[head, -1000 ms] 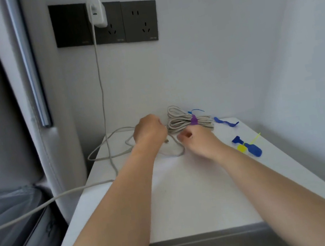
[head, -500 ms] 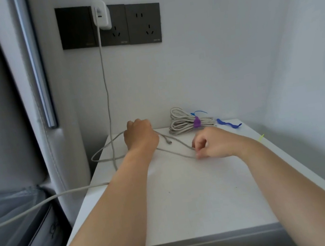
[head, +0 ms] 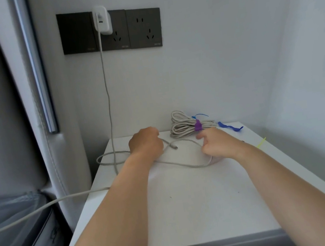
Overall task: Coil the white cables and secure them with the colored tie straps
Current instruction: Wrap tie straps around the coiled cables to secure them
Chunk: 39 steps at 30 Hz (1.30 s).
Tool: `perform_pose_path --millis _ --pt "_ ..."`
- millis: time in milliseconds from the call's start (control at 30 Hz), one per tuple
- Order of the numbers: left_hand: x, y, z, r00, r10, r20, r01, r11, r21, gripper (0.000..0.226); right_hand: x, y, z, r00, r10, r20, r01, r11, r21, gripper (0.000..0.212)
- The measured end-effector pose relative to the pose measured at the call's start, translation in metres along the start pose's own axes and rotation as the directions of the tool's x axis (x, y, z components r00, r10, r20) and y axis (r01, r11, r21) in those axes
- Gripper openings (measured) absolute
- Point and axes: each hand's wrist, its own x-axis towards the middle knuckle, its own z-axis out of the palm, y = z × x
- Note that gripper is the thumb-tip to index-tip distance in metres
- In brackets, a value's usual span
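Note:
A loose white cable (head: pixel 181 163) lies in a wide loop on the white table (head: pixel 201 205), its plug end (head: pixel 174 147) between my hands. My left hand (head: pixel 145 144) grips the cable near that end, fingers curled round it. My right hand (head: pixel 217 144) holds the far bend of the loop, fingers curled. Behind them sits a coiled white cable (head: pixel 187 126) bound with a purple tie strap (head: pixel 197 126). A blue strap (head: pixel 229 127) lies to its right; a yellow strap (head: pixel 261 142) shows past my right wrist.
The cable runs off the table's left edge over a grey seat (head: pixel 15 229). A white charger (head: pixel 101 20) sits in dark wall sockets (head: pixel 143 27), its cord hanging down to the table. Walls close in behind and to the right.
My right hand has drawn the cable into a wider loop toward the right. My left hand stayed at the near end. The view has shifted slightly.

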Motion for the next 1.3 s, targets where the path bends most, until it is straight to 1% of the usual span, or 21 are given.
perform_pose_path --millis 100,200,300,367,467,533,567,633,700,733,800,833,867,900,967,1000,1067,1167,1233,1267,1300 --pt "0.003 -0.004 0.007 0.987 0.128 0.093 -0.130 0.991 0.015 0.046 -0.003 -0.001 -0.002 1.000 -0.006 0.027 0.007 0.999 -0.052 0.036" --pt "0.006 -0.003 0.011 0.977 0.167 0.130 -0.176 0.983 0.059 0.042 -0.002 0.001 -0.002 1.000 0.013 0.028 -0.011 0.998 -0.070 0.033" --pt "0.008 -0.002 0.012 0.979 0.198 0.054 -0.201 0.977 0.075 0.027 -0.002 0.004 0.000 0.999 0.021 0.037 -0.017 0.993 -0.120 0.028" --pt "0.009 -0.001 0.015 0.974 0.225 -0.009 -0.222 0.966 0.130 0.018 -0.002 0.004 0.000 1.000 0.008 0.025 -0.005 0.990 -0.144 0.024" --pt "0.010 0.000 0.018 0.979 0.206 -0.004 -0.195 0.933 0.303 0.021 -0.003 0.004 -0.001 1.000 -0.008 0.002 0.009 0.986 -0.165 0.019" --pt "0.011 0.000 0.018 0.988 0.148 -0.040 -0.125 0.931 0.344 0.025 -0.003 0.004 -0.001 1.000 0.001 0.009 0.001 0.984 -0.181 0.018" --pt "0.011 0.000 0.017 0.990 0.108 -0.088 -0.074 0.945 0.319 0.027 -0.003 0.004 -0.001 1.000 0.006 0.013 -0.003 0.982 -0.187 0.018" --pt "0.009 0.000 0.010 0.978 0.029 -0.205 0.014 0.979 0.203 0.031 -0.002 0.005 -0.001 1.000 0.007 0.014 -0.004 0.981 -0.196 0.017" --pt "0.007 0.000 0.005 0.953 0.009 -0.304 0.007 0.999 0.052 0.029 -0.002 0.004 -0.002 1.000 0.004 0.008 -0.002 0.983 -0.185 0.014" --pt "0.005 0.002 0.003 0.939 0.016 -0.343 -0.032 0.999 -0.041 0.026 -0.004 0.003 -0.002 1.000 0.012 0.009 -0.010 0.988 -0.157 0.013" --pt "0.001 0.008 0.000 0.904 0.077 -0.420 -0.171 0.966 -0.192 0.020 -0.004 0.002 -0.003 0.999 0.031 -0.025 -0.033 0.997 -0.075 0.022" --pt "-0.001 0.010 0.000 0.885 0.124 -0.449 -0.245 0.943 -0.224 0.018 -0.003 0.003 -0.004 0.995 0.020 -0.094 -0.024 0.999 -0.035 0.026" --pt "-0.003 0.014 0.000 0.867 0.175 -0.467 -0.313 0.920 -0.236 0.017 -0.001 0.004 -0.005 0.979 0.001 -0.204 0.001 1.000 0.010 0.025" --pt "-0.004 0.016 0.000 0.845 0.227 -0.484 -0.375 0.897 -0.234 0.015 0.000 0.004 -0.007 0.946 -0.016 -0.324 0.042 0.996 0.075 0.023" --pt "-0.005 0.021 0.002 0.785 0.320 -0.531 -0.491 0.844 -0.216 0.013 -0.002 0.000 -0.011 0.865 -0.062 -0.499 0.187 0.960 0.206 0.026" --pt "-0.005 0.023 0.003 0.745 0.366 -0.558 -0.546 0.815 -0.195 0.012 -0.003 -0.002 -0.013 0.836 -0.100 -0.540 0.263 0.936 0.234 0.027" --pt "-0.005 0.026 0.006 0.667 0.443 -0.599 -0.628 0.767 -0.132 0.010 -0.005 -0.006 -0.014 0.815 -0.169 -0.554 0.359 0.898 0.254 0.026" --pt "-0.005 0.030 0.010 0.592 0.508 -0.626 -0.686 0.725 -0.060 0.010 -0.006 -0.008 -0.011 0.821 -0.219 -0.527 0.382 0.896 0.224 0.013" --pt "-0.006 0.033 0.010 0.566 0.520 -0.639 -0.698 0.716 -0.035 0.016 -0.005 -0.008 -0.011 0.817 -0.192 -0.544 0.374 0.894 0.247 0.012" --pt "-0.006 0.033 0.010 0.567 0.513 -0.645 -0.691 0.722 -0.033 0.019 -0.005 -0.008 -0.012 0.811 -0.160 -0.563 0.370 0.886 0.281 0.013" --pt "-0.006 0.033 0.009 0.583 0.489 -0.648 -0.674 0.737 -0.050 0.022 -0.004 -0.007 -0.014 0.798 -0.122 -0.590 0.367 0.876 0.314 0.013"
